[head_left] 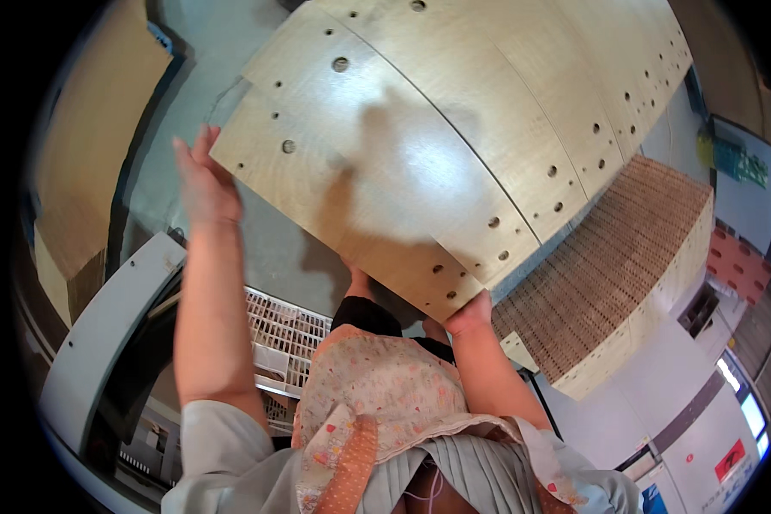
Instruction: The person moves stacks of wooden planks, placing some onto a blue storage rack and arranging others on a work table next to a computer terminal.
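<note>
Large pale wooden panels [334,180] with drilled round holes lie side by side before me, edges nearly meeting along dark seams. At the left corner of the nearest panel, my left hand [210,184] is raised with its fingers stretched out, slightly blurred. The hand is close beside the edge; whether it touches I cannot tell. My right hand [471,315] is against the panel's near right corner. Its fingers are hidden behind and below the board, so its grip does not show. A shadow of my head and arm falls across the panels.
On the right is a stack of boards [608,265] with brown striped edges. A white wire rack [287,334] and a grey-framed machine or cart [111,334] are near my left side. Brown sheet material [103,128] stands at far left, beside the grey floor [206,51].
</note>
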`<state>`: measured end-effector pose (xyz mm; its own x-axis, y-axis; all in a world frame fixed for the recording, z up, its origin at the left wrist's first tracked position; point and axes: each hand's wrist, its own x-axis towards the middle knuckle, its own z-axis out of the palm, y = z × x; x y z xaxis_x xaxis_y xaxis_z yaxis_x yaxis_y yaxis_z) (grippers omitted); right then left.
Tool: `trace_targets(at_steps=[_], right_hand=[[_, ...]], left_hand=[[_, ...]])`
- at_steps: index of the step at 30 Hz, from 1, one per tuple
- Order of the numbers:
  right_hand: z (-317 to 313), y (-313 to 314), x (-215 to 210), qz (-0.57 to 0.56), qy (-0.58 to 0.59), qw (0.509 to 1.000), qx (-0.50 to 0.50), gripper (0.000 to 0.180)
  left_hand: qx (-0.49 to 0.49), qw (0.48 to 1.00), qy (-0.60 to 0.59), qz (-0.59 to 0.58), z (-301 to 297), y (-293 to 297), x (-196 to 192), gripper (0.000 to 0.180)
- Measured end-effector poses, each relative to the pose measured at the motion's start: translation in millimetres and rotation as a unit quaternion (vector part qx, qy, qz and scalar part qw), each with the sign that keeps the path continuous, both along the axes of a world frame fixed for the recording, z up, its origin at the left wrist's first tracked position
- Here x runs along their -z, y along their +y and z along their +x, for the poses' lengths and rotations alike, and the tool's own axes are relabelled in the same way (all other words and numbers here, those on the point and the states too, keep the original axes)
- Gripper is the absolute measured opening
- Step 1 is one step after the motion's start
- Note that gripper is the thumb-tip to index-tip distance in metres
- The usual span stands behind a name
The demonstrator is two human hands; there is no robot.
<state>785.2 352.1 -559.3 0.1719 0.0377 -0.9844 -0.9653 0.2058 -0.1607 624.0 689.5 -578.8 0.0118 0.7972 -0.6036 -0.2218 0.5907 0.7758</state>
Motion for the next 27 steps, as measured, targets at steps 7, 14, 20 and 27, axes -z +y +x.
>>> trace_targets(at_steps=[7, 14, 20, 27], right_hand=[[0.9, -5.8, 36.4, 0.023, 0.023, 0.999, -0.011, 0.052], [3.5, 9.0, 49.8, 0.024, 0.02, 1.0, 0.003, 0.054], [2.5, 16.0, 48.4, 0.016, 0.013, 1.0, -0.011, 0.055], [2.2, 16.5, 31.3, 0.016, -0.01, 0.999, -0.027, 0.056]], left_hand=[[0.434, 0.887, 0.07, -0.141, -0.8, 85.0, 21.4, 0.073], [0.618, 0.763, 0.032, -0.189, -10.6, 107.1, 101.7, 0.071], [0.591, 0.781, 0.038, -0.201, 3.5, 94.8, 67.8, 0.07], [0.485, 0.852, 0.056, -0.188, 24.5, 79.4, 29.9, 0.07]])
